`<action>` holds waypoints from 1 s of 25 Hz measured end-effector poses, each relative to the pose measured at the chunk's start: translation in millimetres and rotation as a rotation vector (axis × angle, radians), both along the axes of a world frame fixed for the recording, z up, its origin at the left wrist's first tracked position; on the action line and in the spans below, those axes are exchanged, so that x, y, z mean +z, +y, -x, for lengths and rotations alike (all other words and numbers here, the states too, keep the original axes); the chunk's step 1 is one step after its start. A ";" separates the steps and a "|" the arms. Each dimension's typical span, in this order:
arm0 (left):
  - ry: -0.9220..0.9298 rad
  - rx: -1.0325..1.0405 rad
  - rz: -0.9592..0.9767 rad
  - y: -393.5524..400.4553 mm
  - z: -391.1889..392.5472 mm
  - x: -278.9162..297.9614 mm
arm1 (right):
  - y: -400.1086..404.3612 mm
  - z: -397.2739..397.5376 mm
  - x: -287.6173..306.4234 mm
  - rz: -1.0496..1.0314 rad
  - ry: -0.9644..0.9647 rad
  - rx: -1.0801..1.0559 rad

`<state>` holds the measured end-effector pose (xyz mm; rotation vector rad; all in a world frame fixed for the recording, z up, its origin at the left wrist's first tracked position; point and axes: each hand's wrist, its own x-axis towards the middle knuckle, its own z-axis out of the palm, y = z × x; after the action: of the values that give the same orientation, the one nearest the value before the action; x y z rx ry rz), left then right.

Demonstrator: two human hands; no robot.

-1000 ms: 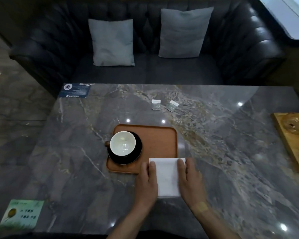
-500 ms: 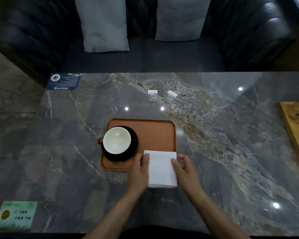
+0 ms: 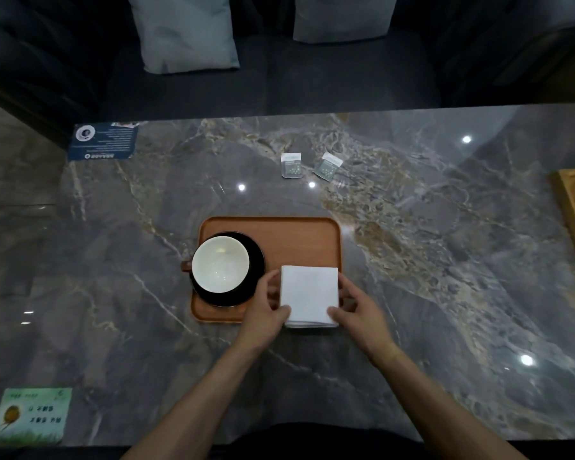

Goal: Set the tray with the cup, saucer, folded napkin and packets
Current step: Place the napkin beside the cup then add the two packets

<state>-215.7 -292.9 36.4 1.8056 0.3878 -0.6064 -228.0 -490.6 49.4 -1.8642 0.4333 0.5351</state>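
A folded white napkin [image 3: 309, 295] lay over the near right corner of a brown tray [image 3: 289, 232], its near edge overhanging the tray's rim. The left hand [image 3: 266, 310] pinched the napkin's left side, and the right hand [image 3: 359, 310] pinched its right side. On the tray's left half, a white cup [image 3: 220, 263] sat on a black saucer [image 3: 256, 260], handle pointing left. Two small grey-green packets [image 3: 291, 165] lay on the marble table [image 3: 445, 260] beyond the tray, their print too small to read. A blue card [image 3: 103, 141] sat at the far left corner and a green card [image 3: 32, 415] at the near left; neither text was legible.
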 end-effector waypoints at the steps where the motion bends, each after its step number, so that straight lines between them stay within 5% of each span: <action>1: -0.010 -0.008 -0.014 -1.4 -1.5 -1.8 | -0.3 -2.5 -3.7 0.029 -0.012 0.011; 11: -0.132 -0.154 -0.326 -15.7 -8.7 -22.0 | 3.7 -6.9 -28.5 0.499 -0.152 0.261; 25: -0.454 -0.551 -0.758 11.8 20.3 -43.3 | -23.3 14.7 -36.5 0.741 -0.512 0.537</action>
<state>-235.9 -281.1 -7.0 2.7393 -0.2487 -0.4128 -242.7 -514.0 12.9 -2.7548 -0.2741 0.2217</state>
